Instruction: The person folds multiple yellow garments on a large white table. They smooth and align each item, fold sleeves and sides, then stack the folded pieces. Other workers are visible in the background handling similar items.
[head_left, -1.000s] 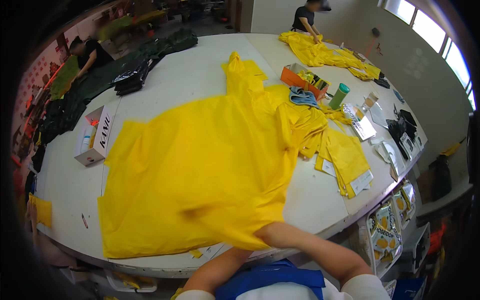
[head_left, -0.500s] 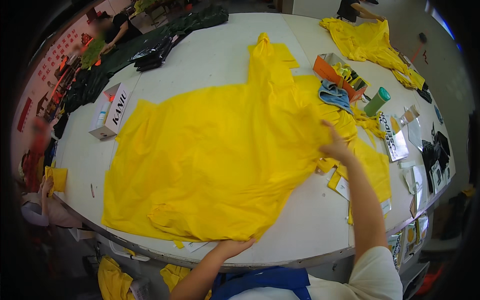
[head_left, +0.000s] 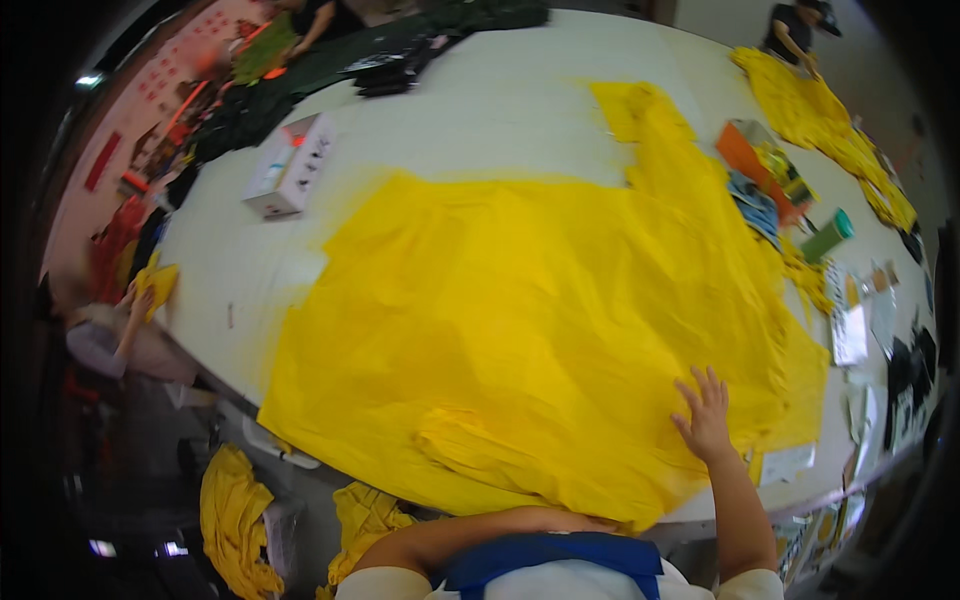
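A large yellow raincoat (head_left: 520,310) lies spread over the white table, one sleeve stretched toward the far side. A bunched patch of its fabric shows near the front edge. My right hand (head_left: 706,415) is over the right part of the coat, fingers spread, holding nothing. Whether its palm touches the fabric I cannot tell. Across the front runs my left forearm, with my left hand (head_left: 592,522) at the coat's near edge. Its fingers are hidden by blur and cloth.
An orange box (head_left: 760,165) with a blue cloth (head_left: 755,205) and a green bottle (head_left: 828,236) stand at the right. A white box (head_left: 288,170) is at the left. Dark packages (head_left: 390,70) lie farther back. Several people work around the table.
The view has shifted, and the raincoat lies flatter and farther across the right side. My right hand has come nearer with fingers spread; my left hand has moved right along the near edge.
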